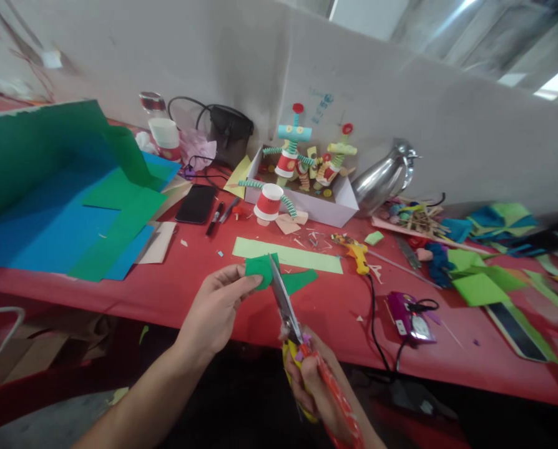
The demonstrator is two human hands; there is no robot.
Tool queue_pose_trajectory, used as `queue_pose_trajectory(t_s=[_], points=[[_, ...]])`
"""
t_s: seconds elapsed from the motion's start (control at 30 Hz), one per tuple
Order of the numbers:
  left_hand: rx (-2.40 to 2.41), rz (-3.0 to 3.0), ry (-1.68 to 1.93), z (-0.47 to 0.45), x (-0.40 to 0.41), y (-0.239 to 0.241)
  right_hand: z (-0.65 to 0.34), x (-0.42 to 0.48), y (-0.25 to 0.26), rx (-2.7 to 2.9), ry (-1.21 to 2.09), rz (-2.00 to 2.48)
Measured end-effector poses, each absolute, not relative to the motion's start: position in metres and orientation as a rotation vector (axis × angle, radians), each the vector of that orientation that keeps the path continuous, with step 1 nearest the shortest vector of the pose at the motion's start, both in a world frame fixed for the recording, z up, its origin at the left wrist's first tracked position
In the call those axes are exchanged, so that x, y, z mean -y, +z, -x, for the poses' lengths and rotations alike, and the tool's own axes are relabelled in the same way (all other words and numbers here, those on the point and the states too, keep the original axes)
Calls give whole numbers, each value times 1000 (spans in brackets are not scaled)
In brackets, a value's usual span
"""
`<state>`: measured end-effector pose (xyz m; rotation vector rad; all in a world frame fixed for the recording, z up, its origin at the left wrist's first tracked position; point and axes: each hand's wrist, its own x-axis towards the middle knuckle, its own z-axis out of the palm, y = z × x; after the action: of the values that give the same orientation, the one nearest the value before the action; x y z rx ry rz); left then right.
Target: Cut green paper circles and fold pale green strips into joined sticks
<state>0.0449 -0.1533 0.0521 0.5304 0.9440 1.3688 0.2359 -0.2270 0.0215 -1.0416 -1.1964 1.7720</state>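
Between thumb and fingers, my left hand (218,299) pinches a small green paper piece (256,268) with a rounded outline. My right hand (319,380) grips a pair of scissors (283,296) by its red and yellow handles. The blades point up and away from me, at the right edge of the green paper. Just beyond and to the right, a green paper scrap (300,281) lies close to the blades. Behind it a pale green paper strip (288,254) rests flat on the red table (190,293).
A white box (302,202) holds paper-cup figures, with a red cup (268,202) before it. A yellow glue gun (354,249) and a purple device (410,318) with cables lie right. Large blue sheets (58,243) cover the left. A steel jug (384,178) leans by the wall.
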Motion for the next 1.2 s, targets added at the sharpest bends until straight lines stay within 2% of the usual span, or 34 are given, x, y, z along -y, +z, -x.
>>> queue_pose_trajectory(t_s=[1.2], points=[[-966,-496,1431,-34,152,55,-241,232,16,1261,1739,1147]])
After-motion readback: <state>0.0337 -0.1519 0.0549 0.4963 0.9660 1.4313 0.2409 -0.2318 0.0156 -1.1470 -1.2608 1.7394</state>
